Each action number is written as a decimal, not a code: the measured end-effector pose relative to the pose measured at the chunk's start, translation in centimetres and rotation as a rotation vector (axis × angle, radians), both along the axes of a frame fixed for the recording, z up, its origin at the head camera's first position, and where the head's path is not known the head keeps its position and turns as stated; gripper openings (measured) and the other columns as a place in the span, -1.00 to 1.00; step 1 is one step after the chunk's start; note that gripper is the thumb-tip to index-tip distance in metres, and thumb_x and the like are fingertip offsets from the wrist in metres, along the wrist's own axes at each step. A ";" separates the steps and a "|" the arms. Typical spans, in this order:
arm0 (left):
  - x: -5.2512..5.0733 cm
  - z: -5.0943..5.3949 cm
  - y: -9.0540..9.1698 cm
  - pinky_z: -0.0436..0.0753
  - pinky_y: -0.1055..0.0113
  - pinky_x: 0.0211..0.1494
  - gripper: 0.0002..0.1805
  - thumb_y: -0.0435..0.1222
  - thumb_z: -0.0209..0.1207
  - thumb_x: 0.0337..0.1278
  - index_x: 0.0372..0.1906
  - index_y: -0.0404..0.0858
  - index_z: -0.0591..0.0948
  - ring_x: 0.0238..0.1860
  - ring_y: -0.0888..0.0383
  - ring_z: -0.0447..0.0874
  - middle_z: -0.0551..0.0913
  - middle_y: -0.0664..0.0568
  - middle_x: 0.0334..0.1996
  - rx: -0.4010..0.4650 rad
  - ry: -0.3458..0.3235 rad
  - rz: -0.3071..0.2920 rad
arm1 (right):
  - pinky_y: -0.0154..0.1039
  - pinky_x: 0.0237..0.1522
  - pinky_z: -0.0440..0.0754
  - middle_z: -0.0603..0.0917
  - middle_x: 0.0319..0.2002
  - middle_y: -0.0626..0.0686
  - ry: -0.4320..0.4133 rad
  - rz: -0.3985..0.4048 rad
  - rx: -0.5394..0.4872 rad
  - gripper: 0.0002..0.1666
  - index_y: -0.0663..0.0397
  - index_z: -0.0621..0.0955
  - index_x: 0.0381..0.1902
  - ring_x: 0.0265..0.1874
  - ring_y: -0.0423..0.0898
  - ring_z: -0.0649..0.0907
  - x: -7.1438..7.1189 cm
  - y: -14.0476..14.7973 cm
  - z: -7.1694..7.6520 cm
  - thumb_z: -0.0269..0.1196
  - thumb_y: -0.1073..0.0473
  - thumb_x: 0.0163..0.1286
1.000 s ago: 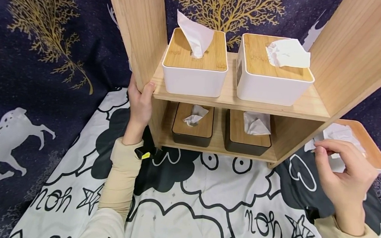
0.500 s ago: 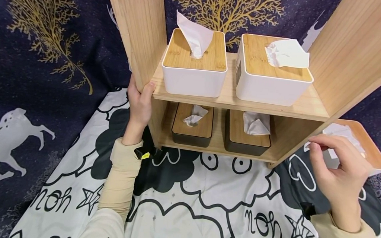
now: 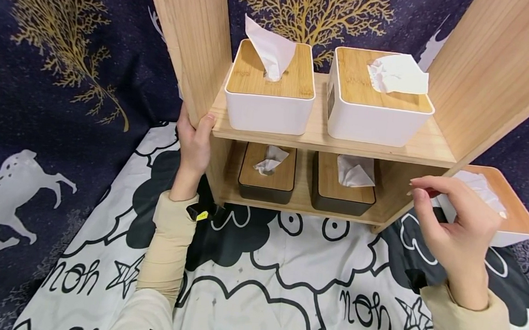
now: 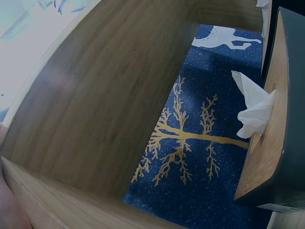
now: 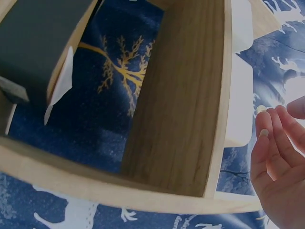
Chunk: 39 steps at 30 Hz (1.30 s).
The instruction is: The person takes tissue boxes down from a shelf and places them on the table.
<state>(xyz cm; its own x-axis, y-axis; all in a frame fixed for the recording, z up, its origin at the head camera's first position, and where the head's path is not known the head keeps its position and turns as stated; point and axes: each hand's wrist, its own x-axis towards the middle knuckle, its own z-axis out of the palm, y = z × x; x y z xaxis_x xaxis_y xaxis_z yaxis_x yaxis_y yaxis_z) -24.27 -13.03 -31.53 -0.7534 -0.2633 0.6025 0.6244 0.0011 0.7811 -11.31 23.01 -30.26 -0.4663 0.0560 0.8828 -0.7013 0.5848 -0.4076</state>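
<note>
My left hand (image 3: 194,146) grips the wooden shelf (image 3: 294,144) at its left side, thumb on the front of the middle board. In the left wrist view, part of the hand (image 4: 10,205) shows at the wood's edge. My right hand (image 3: 462,232) hovers right of the shelf with bent, relaxed fingers, holding nothing; the right wrist view shows the hand (image 5: 283,167) empty too. On the middle board stand two white tissue boxes with wooden lids, a left one (image 3: 268,113) and a right one (image 3: 375,124). Below are a left dark box (image 3: 264,193) and a right dark box (image 3: 342,206).
Another white box with a wooden lid (image 3: 515,200) stands outside the shelf, beyond my right hand, which covers part of it. A black-and-white patterned cloth (image 3: 254,299) lies under everything. Dark blue fabric with gold trees (image 3: 130,35) hangs behind.
My right hand has moved left, towards the shelf's right upright, uncovering more of the outer white box. My left hand keeps its grip, and the boxes stand where they were.
</note>
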 end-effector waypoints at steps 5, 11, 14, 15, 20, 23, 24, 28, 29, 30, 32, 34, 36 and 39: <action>0.1 0.0 0.0 0.35 0.33 0.24 -0.42 -0.40 -0.01 0.02 0.25 -0.47 0.37 0.06 0.17 0.45 0.51 -0.20 0.02 -0.008 -0.002 -0.002 | -0.53 -0.17 0.40 0.69 -0.43 -0.05 0.005 0.019 -0.017 -0.70 0.49 0.66 -0.40 -0.32 -0.44 0.56 -0.3 -0.7 0.4 0.23 0.24 0.23; 0.1 0.0 -0.1 0.34 0.31 0.25 -0.41 -0.38 -0.02 0.03 0.26 -0.47 0.36 0.08 0.15 0.44 0.49 -0.21 0.04 -0.022 -0.004 -0.003 | -0.52 -0.17 0.40 0.68 -0.45 -0.03 0.003 0.028 -0.018 -0.69 0.49 0.66 -0.39 -0.33 -0.42 0.54 -0.6 -1.2 0.7 0.23 0.22 0.24; 0.0 0.0 -0.1 0.33 0.31 0.25 -0.41 -0.38 -0.02 0.03 0.26 -0.47 0.36 0.08 0.14 0.44 0.49 -0.22 0.04 -0.026 -0.008 -0.002 | -0.51 -0.17 0.39 0.67 -0.45 -0.02 0.002 0.026 -0.022 -0.68 0.50 0.66 -0.38 -0.33 -0.42 0.54 -0.8 -1.4 0.8 0.23 0.22 0.24; 0.0 -0.1 -0.2 0.33 0.31 0.26 -0.41 -0.38 -0.02 0.03 0.26 -0.47 0.36 0.08 0.14 0.44 0.49 -0.21 0.04 -0.026 -0.009 -0.001 | -0.51 -0.18 0.39 0.67 -0.45 0.00 0.005 0.023 -0.026 -0.69 0.49 0.66 -0.38 -0.33 -0.42 0.53 -0.9 -1.6 0.9 0.22 0.23 0.24; 0.0 0.0 -0.2 0.33 0.31 0.26 -0.40 -0.38 -0.02 0.03 0.27 -0.46 0.35 0.09 0.13 0.44 0.48 -0.23 0.06 -0.028 -0.016 0.000 | -0.51 -0.20 0.38 0.67 -0.43 0.07 0.006 0.005 -0.053 -0.69 0.50 0.65 -0.36 -0.34 -0.40 0.53 -1.2 -2.2 1.2 0.22 0.24 0.22; 0.0 0.0 -0.1 0.33 0.31 0.27 -0.39 -0.38 -0.03 0.03 0.28 -0.46 0.35 0.10 0.13 0.45 0.49 -0.24 0.08 -0.026 -0.015 -0.002 | -0.51 -0.21 0.38 0.67 -0.38 0.12 -0.005 -0.008 -0.067 -0.70 0.50 0.65 -0.31 -0.33 -0.38 0.52 -1.4 -2.6 1.6 0.21 0.25 0.21; -0.1 0.0 -0.1 0.33 0.32 0.27 -0.39 -0.38 -0.03 0.03 0.27 -0.46 0.35 0.10 0.13 0.45 0.49 -0.24 0.08 -0.024 -0.013 -0.002 | -0.51 -0.21 0.38 0.68 -0.37 0.13 -0.007 -0.014 -0.072 -0.70 0.50 0.65 -0.30 -0.32 -0.37 0.52 -1.5 -2.7 1.7 0.21 0.26 0.21; -0.2 -0.1 0.0 0.35 0.33 0.25 -0.39 -0.39 -0.02 0.02 0.27 -0.47 0.36 0.08 0.15 0.45 0.50 -0.23 0.06 -0.010 -0.010 -0.006 | -0.52 -0.22 0.37 0.69 -0.32 0.18 -0.012 -0.039 -0.086 -0.70 0.48 0.66 -0.27 -0.30 -0.36 0.53 -1.8 -3.1 2.0 0.21 0.26 0.20; -0.2 -0.1 0.0 0.35 0.33 0.25 -0.39 -0.39 -0.02 0.02 0.27 -0.48 0.36 0.07 0.16 0.45 0.50 -0.23 0.05 -0.007 -0.008 -0.006 | -0.52 -0.22 0.37 0.69 -0.32 0.18 -0.009 -0.043 -0.089 -0.70 0.47 0.66 -0.27 -0.30 -0.36 0.53 -1.9 -3.2 2.1 0.21 0.26 0.19; -0.1 0.0 0.0 0.35 0.33 0.24 -0.39 -0.39 -0.02 0.01 0.26 -0.48 0.36 0.06 0.17 0.45 0.50 -0.23 0.04 -0.005 -0.007 -0.007 | -0.52 -0.21 0.37 0.69 -0.32 0.18 -0.007 -0.046 -0.092 -0.70 0.46 0.66 -0.27 -0.29 -0.36 0.54 -2.0 -3.3 2.1 0.21 0.26 0.19; 0.0 0.0 0.0 0.36 0.34 0.23 -0.39 -0.38 -0.01 0.01 0.26 -0.48 0.37 0.04 0.19 0.46 0.51 -0.23 0.03 -0.002 -0.007 -0.005 | -0.51 -0.19 0.39 0.69 -0.32 0.19 -0.004 -0.045 -0.094 -0.71 0.46 0.67 -0.28 -0.28 -0.36 0.55 -2.1 -3.5 2.2 0.21 0.26 0.18; 0.1 0.1 0.0 0.37 0.34 0.22 -0.39 -0.38 -0.01 0.00 0.25 -0.48 0.37 0.03 0.19 0.46 0.52 -0.24 0.03 -0.003 -0.008 -0.003 | -0.51 -0.17 0.40 0.69 -0.34 0.18 0.000 -0.041 -0.092 -0.71 0.46 0.67 -0.29 -0.27 -0.36 0.56 -2.2 -3.7 2.3 0.21 0.27 0.17; 0.2 0.1 0.1 0.36 0.34 0.23 -0.39 -0.38 -0.01 0.00 0.26 -0.48 0.37 0.03 0.19 0.46 0.51 -0.25 0.04 -0.006 -0.013 0.002 | -0.49 -0.15 0.41 0.69 -0.34 0.19 0.001 -0.034 -0.091 -0.72 0.46 0.67 -0.30 -0.27 -0.35 0.56 -2.2 -3.9 2.3 0.21 0.27 0.17; 0.3 0.2 0.1 0.36 0.34 0.22 -0.38 -0.37 0.00 0.00 0.26 -0.48 0.37 0.04 0.19 0.46 0.51 -0.25 0.04 -0.009 -0.020 0.011 | -0.49 -0.13 0.41 0.68 -0.34 0.22 0.002 -0.030 -0.084 -0.72 0.45 0.67 -0.30 -0.26 -0.35 0.56 -2.3 -4.0 2.3 0.21 0.25 0.17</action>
<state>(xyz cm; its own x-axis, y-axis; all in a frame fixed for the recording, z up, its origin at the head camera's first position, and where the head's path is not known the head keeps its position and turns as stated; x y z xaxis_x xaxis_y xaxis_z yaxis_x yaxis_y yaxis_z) -23.99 -12.94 -31.36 -0.7624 -0.2663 0.5897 0.6084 0.0154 0.7935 -13.64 19.00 -27.95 -0.4616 0.1439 0.8753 -0.6847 0.5696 -0.4547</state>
